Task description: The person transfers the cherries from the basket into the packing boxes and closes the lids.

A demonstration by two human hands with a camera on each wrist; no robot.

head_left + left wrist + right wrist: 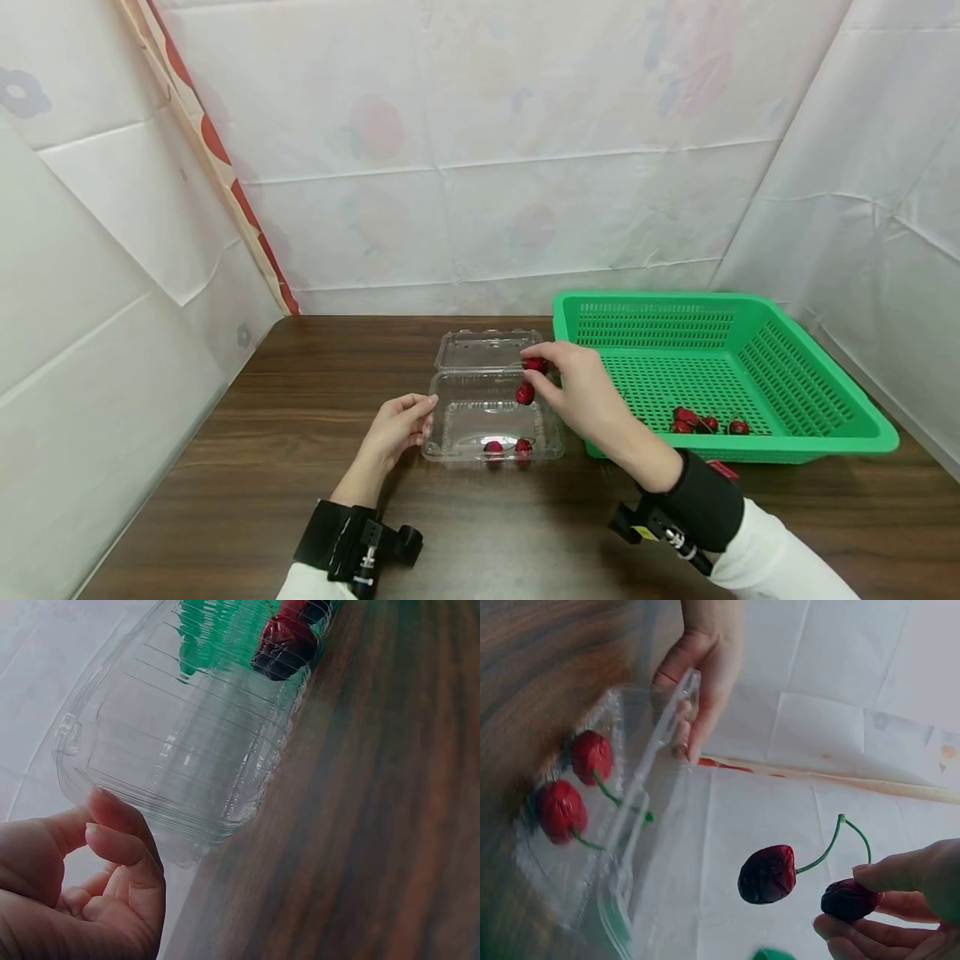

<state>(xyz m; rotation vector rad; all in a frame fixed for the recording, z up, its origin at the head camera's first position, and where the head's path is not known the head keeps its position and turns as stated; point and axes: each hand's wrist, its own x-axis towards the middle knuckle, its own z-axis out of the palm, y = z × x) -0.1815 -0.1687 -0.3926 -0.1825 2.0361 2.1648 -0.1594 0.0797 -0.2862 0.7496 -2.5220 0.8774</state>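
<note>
My left hand (pixel 399 427) pinches the left rim of a clear plastic clamshell box (pixel 480 417), which stands with its lid (pixel 487 350) folded back. Two dark red cherries (pixel 592 757) with green stems lie inside, near the box's front wall. Over the box's right side, my right hand (pixel 585 387) pinches one cherry (pixel 851 900) between thumb and fingers. A second cherry (pixel 767 874) hangs from it, joined by a bent green stem. In the left wrist view the left thumb and forefinger meet at the box rim (pixel 67 761).
A green plastic basket (pixel 727 450) with slotted walls stands to the right, close to the box. Several cherries (pixel 705 423) lie in its front part. The dark wooden table (pixel 315 375) meets white patterned sheeting (pixel 480 208) at the back and sides.
</note>
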